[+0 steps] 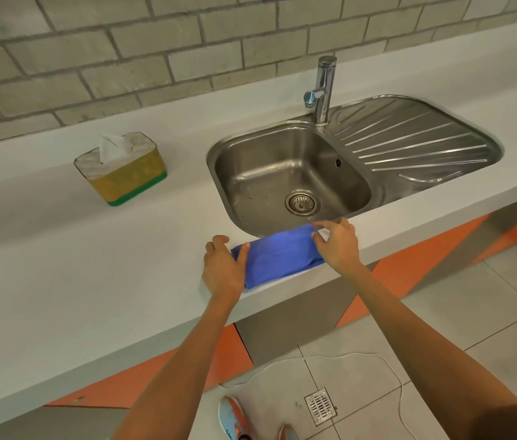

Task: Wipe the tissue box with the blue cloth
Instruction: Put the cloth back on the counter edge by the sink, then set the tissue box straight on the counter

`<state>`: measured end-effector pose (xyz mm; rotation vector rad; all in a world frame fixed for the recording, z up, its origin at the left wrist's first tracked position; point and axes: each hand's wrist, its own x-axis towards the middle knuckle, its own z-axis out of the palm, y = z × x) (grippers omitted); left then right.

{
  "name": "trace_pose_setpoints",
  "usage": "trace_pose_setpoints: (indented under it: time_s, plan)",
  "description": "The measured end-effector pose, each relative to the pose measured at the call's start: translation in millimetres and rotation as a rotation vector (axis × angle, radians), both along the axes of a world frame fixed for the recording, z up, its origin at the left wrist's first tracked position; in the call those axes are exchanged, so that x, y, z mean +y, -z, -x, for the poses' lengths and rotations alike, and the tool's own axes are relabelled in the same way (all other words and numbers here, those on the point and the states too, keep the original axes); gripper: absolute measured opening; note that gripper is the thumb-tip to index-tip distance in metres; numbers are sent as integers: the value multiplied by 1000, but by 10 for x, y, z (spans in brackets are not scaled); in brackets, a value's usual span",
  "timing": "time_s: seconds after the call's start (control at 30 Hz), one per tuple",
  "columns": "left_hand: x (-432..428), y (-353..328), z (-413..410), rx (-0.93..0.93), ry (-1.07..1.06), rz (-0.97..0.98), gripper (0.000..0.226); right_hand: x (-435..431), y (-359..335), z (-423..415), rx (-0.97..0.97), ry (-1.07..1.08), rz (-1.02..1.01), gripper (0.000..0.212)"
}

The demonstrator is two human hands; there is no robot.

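Head view: left hand [224,265] and right hand [337,244] each gripped one end of the blue cloth [278,254] at the front edge of the table [92,268], before the sink [289,173]. Well to the left, the tissue box [122,168] stood untouched.

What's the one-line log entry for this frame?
phase: pre-wipe | left hand: holds left end of folded blue cloth | right hand: pinches right end | yellow-green tissue box: untouched, left of steel sink

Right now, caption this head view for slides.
Left hand and right hand hold the blue cloth at the counter edge; tissue box stands left of the sink.
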<state>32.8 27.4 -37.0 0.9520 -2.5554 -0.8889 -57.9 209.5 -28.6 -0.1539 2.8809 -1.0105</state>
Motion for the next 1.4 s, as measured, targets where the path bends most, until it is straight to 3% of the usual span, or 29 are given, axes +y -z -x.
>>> trace_pose_setpoints:
  time_s: [0.1, 0.27, 0.57, 0.7, 1.0, 1.17, 1.33, 1.4]
  plan:
    - [-80, -101, 40, 63, -9, -70, 37, -124, -90, 32, -3, -35, 86, 36]
    - [-370, -344, 150, 158, -69, -395, 37, -478, -314, 106, -39, -100, 270, 43]
    - [-1308, -659, 138, 318, -227, -728, 33, -1445, -569, 342, -117, -225, 386, 41]
    - [-1809, -751, 129, 372, -294, -806, 25, -1965, -687, 466, -113, -259, 430, 39]
    - [-2772, -832, 190, 406, -380, -945, 31, -2898, -792, 645, -234, -237, 521, 52]
    - [-2995, -808, 316, 363, -365, -1013, 14, -3278, -770, 720, -256, -232, 496, 53]
    - [-3124, -788, 501, 344, -316, -1071, 27, -3551, -696, 881, -288, -218, 482, 54]
    - [-3191, -777, 569, 333, -316, -1075, 21, -3629, -658, 943, -300, -218, 489, 56]
